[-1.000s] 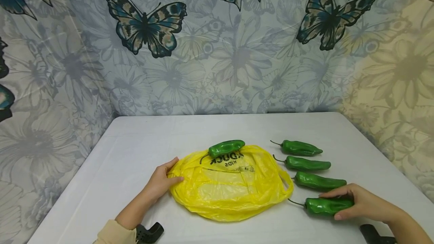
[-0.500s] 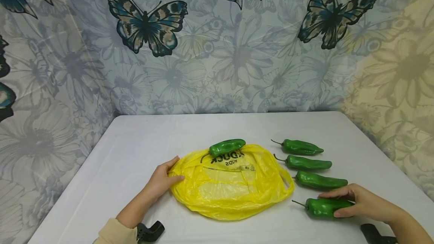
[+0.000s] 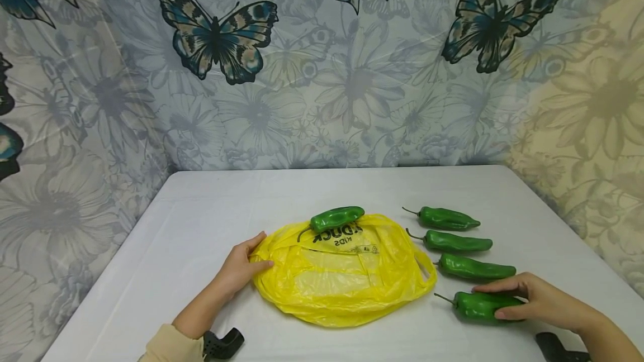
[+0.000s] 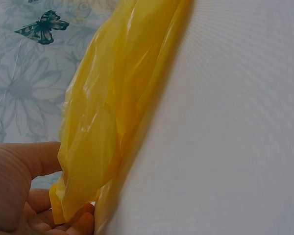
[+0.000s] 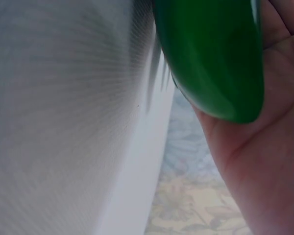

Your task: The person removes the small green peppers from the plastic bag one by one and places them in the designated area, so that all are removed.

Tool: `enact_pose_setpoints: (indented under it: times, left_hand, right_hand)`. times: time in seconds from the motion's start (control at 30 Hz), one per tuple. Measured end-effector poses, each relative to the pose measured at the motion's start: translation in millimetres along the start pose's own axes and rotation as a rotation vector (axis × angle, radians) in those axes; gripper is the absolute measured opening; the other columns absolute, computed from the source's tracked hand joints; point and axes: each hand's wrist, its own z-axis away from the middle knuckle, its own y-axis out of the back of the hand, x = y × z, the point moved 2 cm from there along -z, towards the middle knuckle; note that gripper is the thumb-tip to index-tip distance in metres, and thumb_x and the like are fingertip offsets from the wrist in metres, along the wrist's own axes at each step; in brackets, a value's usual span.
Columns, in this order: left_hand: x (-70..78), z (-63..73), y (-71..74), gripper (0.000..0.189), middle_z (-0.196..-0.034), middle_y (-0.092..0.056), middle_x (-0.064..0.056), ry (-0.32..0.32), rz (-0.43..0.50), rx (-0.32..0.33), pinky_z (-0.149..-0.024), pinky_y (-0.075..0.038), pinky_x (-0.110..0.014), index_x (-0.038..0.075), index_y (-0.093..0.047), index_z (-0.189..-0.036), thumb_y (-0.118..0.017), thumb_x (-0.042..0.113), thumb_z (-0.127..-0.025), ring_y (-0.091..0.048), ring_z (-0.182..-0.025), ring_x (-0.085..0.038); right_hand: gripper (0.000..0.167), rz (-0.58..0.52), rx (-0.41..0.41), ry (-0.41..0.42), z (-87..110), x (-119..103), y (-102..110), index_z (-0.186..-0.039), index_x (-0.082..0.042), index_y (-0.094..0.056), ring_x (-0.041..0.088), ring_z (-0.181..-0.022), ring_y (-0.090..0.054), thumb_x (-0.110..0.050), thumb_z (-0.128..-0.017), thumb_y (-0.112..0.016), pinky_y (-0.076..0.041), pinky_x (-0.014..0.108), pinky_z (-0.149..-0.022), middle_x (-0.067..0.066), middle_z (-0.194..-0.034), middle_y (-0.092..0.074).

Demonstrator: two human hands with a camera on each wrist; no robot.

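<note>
A yellow plastic bag lies spread on the white table, with mirrored dark print near its far side. My left hand grips the bag's left edge, thumb on top and fingers beneath; the left wrist view shows the yellow film between them. On the right, my right hand holds the nearest green pepper between thumb and fingers, its stem pointing left toward the bag. In the right wrist view the pepper's rounded tip lies against the palm. Another green pepper rests on the bag's far edge.
Three more green peppers lie in a column right of the bag: a far one, a middle one and a near one just beyond my right hand. The bag's handle loop reaches toward them. Butterfly-patterned cloth hangs behind the table.
The pepper in my right hand has shifted slightly to the right, its stem drawing away from the bag's handle. My left hand keeps its grip on the bag.
</note>
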Motion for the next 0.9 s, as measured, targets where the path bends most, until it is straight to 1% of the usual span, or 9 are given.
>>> enact_pose_setpoints:
  times: [0.13,0.3,0.6,0.77,0.9]
  left_hand:
    - [-0.1,0.1,0.1,0.070,-0.150,-0.032,-0.016,-0.008,0.006,-0.004,-0.115,-0.021,-0.048,-0.001,-0.033,-0.142,-0.066,0.006,-0.082,-0.025,-0.140,-0.033]
    - [-0.1,0.4,0.1,0.069,-0.150,-0.031,-0.016,-0.010,0.010,-0.010,-0.115,-0.021,-0.048,-0.002,-0.032,-0.142,-0.066,0.006,-0.082,-0.024,-0.140,-0.032]
    - [1.1,1.7,0.9,0.070,-0.150,-0.031,-0.016,-0.011,0.024,-0.015,-0.115,-0.021,-0.048,-0.002,-0.032,-0.142,-0.066,0.006,-0.082,-0.024,-0.140,-0.033]
    - [0.7,1.8,0.9,0.070,-0.150,-0.032,-0.015,-0.008,0.019,-0.010,-0.114,-0.022,-0.048,-0.001,-0.033,-0.142,-0.067,0.007,-0.082,-0.025,-0.140,-0.032]
    - [0.6,1.1,0.3,0.070,-0.150,-0.032,-0.015,-0.003,0.014,-0.009,-0.115,-0.021,-0.048,0.000,-0.033,-0.143,-0.067,0.007,-0.082,-0.025,-0.140,-0.032]
  right_hand:
    - [0.037,-0.003,0.003,0.002,0.3,0,0,-0.127,0.002,-0.055,-0.013,-0.113,-0.048,0.002,-0.089,-0.054,-0.046,0.008,-0.083,-0.018,-0.127,-0.057]
    - [0.038,-0.033,-0.002,-0.007,1.0,0,-1,-0.128,0.003,-0.054,-0.013,-0.114,-0.047,0.002,-0.090,-0.052,-0.046,0.008,-0.084,-0.019,-0.128,-0.056]
    - [0.038,0.031,0.023,-0.020,2.2,-2,-1,-0.128,0.001,-0.055,-0.014,-0.111,-0.047,0.000,-0.090,-0.054,-0.046,0.007,-0.081,-0.023,-0.127,-0.055]
    - [0.039,0.091,0.059,-0.033,7.6,-4,2,-0.129,0.002,-0.053,-0.015,-0.111,-0.047,0.000,-0.090,-0.054,-0.048,0.008,-0.080,-0.025,-0.126,-0.054]
    - [0.040,0.122,0.118,-0.072,16.7,-9,6,-0.131,0.001,-0.051,-0.019,-0.111,-0.043,0.001,-0.091,-0.052,-0.049,0.010,-0.077,-0.028,-0.126,-0.052]
